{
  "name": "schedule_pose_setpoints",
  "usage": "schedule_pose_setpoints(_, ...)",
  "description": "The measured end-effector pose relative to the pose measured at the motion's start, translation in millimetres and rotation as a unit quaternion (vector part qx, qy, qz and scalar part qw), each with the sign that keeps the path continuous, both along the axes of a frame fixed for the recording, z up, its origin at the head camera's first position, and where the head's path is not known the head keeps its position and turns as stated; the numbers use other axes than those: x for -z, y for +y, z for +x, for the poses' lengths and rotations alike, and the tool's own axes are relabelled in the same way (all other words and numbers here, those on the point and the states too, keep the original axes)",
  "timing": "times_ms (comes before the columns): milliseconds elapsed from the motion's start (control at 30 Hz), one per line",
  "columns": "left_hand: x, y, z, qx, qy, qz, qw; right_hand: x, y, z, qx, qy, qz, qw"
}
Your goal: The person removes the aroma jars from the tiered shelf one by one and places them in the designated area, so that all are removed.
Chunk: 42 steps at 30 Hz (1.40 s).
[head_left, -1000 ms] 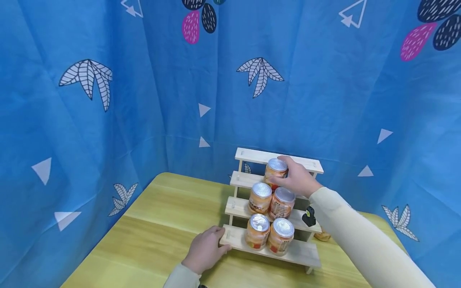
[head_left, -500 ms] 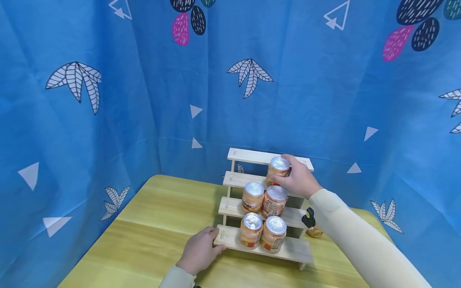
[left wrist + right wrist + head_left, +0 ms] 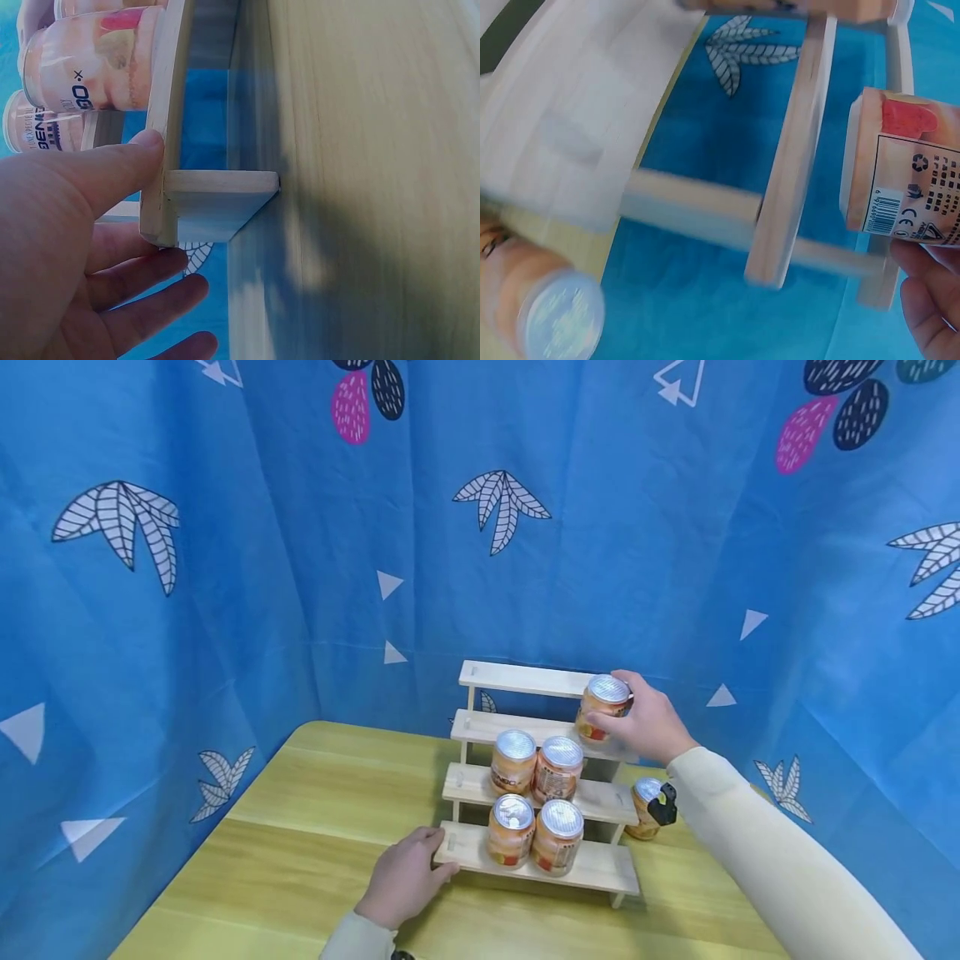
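Right hand has thumb and fingers pinching an upright orange-labelled cylindrical can with silver lid at the second-highest step's right end, contact with the step unclear. Left of and nearer than that hand, four similar silver-lidded cans pair up on the two lower steps, another silver-lidded can below its wrist. Left hand pinches the lowest step's left end on the pale wooden four-step rack.
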State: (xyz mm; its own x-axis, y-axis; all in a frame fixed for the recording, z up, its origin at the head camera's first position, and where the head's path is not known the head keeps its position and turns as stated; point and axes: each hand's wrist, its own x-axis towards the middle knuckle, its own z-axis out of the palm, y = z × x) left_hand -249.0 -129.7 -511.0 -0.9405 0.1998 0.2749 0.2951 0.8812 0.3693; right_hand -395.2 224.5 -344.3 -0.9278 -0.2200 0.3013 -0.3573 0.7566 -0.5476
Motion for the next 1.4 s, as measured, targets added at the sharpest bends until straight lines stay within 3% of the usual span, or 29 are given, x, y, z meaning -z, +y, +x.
schedule_pose_setpoints(600, 0.0, -0.5, -1.8, -0.006, -0.016, 0.005, 0.9998, 2.0, 62, 16.6, 0.055, -0.001, 0.012, 0.9984)
schedule_pose_setpoints(1400, -5.6, 3.2, 2.0, -0.003, -0.017, 0.002, 0.9999, 36.4, 112, 34.9, 0.081, -0.017, 0.022, 0.9963)
